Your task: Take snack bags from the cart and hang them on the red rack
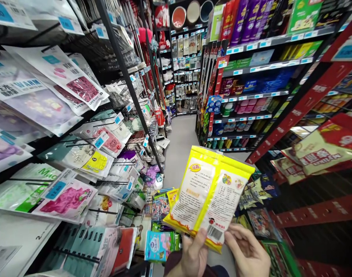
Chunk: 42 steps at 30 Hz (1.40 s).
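We grip the lower edge of a yellow-and-white packet [210, 192] in our left hand [195, 250], thumb across its printed face, while our right hand [248, 248] is at its lower right edge, fingers bent; we cannot tell whether it pinches the packet. We see the packet tilted, held up in front of us above the aisle floor [183, 132]. Below and left of it sits a blue packet [158, 245]; farther left hang bagged pink gloves [66, 198], and to the right, red-and-cream bags [326, 148]. Beyond stand stocked shelves [252, 96].
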### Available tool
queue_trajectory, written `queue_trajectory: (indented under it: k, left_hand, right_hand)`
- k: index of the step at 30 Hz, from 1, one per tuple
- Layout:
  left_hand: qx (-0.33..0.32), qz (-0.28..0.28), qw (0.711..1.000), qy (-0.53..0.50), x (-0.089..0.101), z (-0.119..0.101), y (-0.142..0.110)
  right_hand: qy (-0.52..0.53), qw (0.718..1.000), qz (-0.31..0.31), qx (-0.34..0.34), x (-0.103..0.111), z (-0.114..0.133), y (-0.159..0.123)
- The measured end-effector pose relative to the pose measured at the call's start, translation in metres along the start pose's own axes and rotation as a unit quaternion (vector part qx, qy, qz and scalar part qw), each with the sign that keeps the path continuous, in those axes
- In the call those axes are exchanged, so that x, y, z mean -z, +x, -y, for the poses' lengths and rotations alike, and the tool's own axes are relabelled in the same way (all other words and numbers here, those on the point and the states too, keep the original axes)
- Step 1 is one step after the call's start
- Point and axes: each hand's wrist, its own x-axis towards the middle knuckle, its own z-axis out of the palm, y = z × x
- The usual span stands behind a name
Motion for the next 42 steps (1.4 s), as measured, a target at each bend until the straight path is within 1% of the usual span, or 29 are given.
queue_trajectory:
  k: [4, 7, 16, 23, 27, 32, 38, 42]
  left_hand:
    - [-0.016, 0.026, 0.999, 0.010, -0.003, -0.002, -0.002]
    - [-0.022, 0.032, 0.999, 0.020, -0.004, -0.004, -0.005]
    - [-0.020, -0.008, 0.999, 0.045, 0.002, -0.001, -0.013]
    - [-0.012, -0.003, 0.998, 0.055, -0.003, -0.003, -0.014]
    - [-0.020, -0.002, 0.998, 0.054, -0.005, -0.002, -0.013]
    - [-0.023, 0.001, 0.999, 0.036, -0.003, 0.001, -0.014]
    - [-0.024, -0.003, 0.999, 0.037, -0.002, 0.004, -0.014]
    - [-0.026, 0.000, 0.999, 0.037, -0.001, 0.006, -0.015]
  right_hand:
    - [0.003, 1.000, -0.004, 0.000, -0.001, 0.001, -0.003]
    - [0.011, 1.000, -0.002, 0.004, -0.002, 0.002, -0.007]
    - [0.023, 1.000, -0.003, -0.011, -0.003, 0.002, -0.014]
    - [0.025, 0.999, -0.014, -0.015, -0.001, 0.003, -0.015]
    - [0.031, 0.999, -0.014, -0.016, 0.000, 0.005, -0.016]
    - [0.031, 0.999, -0.009, -0.025, 0.002, 0.003, -0.016]
    - [0.023, 0.999, -0.029, -0.031, 0.004, 0.001, -0.018]
    - [0.016, 0.999, -0.030, -0.028, 0.004, 0.002, -0.018]
